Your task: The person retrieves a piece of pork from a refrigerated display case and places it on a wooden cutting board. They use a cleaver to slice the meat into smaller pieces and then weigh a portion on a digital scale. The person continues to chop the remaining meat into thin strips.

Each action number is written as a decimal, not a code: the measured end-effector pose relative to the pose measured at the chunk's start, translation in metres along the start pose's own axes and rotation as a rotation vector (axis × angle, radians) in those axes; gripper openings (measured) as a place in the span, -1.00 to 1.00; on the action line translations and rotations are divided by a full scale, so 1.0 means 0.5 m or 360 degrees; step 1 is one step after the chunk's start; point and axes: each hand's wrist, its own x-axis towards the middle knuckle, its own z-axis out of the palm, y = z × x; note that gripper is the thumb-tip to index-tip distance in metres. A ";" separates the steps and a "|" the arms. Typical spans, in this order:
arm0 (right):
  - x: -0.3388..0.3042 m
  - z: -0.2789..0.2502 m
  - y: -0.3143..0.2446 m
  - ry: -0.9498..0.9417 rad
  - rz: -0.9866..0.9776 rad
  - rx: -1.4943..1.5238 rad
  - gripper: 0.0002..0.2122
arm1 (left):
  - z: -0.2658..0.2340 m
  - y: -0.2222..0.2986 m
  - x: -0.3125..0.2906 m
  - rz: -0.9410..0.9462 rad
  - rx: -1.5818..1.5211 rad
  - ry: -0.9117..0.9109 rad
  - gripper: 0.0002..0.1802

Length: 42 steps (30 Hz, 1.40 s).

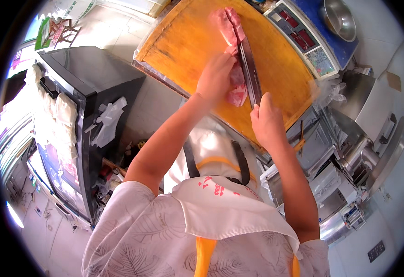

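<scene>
A long strip of raw pink meat [237,94] lies on the orange-brown cutting board [183,46], running away from me. My left hand [216,76] presses on the middle of the strip from its left side, its fingers bent over the meat and a little blurred. In my right hand [267,119] is the handle of a large knife [249,69], the fingers wrapped round it. The dark blade points away from me along the right side of the meat, close against it. My left hand and the meat partly hide each other where they touch.
A digital scale [305,41] stands at the board's far right, with a metal bowl [339,21] beyond it. Clear plastic bags [331,94] hang by the right corner. Metal equipment [356,154] is at the right, and a dark cabinet [91,69] at the left.
</scene>
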 end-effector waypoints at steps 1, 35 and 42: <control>-0.005 0.006 0.001 0.0014 0.0012 0.0015 -0.75 | 0.002 0.002 -0.001 0.0007 -0.0021 0.0013 -0.38; -0.044 0.073 0.045 0.0057 0.0071 0.0068 -0.80 | -0.004 0.131 -0.087 -0.0018 -0.0403 -0.0755 -0.83; -0.089 0.082 0.062 0.0151 0.0009 0.0077 -0.75 | -0.009 0.138 -0.079 0.0027 -0.0265 -0.0726 -0.83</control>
